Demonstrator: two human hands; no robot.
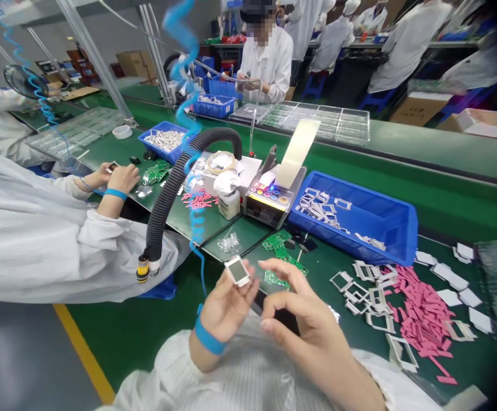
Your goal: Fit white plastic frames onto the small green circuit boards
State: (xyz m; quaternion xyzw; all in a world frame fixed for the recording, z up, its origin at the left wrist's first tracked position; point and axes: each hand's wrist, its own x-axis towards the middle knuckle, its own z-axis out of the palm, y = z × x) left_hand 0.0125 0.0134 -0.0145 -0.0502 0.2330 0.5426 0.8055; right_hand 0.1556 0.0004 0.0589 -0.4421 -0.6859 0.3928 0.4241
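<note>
My left hand [226, 305], with a blue wrist strap, pinches a small square white-framed screen part [237, 270] between thumb and fingertips, held up over the table edge. My right hand [303, 311] hovers just right of it, with fingers curled and thumb and forefinger bent toward each other; nothing shows in them. Just beyond my hands lie green circuit boards [280, 246]. White frames [370, 294] and pink strips [419, 311] are scattered to the right on the green mat.
A blue bin [396, 228] holds white frames. Behind stand a tape dispenser machine [271, 200], a small bottle [229, 202] and a black corrugated hose [166, 194]. A co-worker in white [38, 240] sits at left, hands on parts. More people work at the back.
</note>
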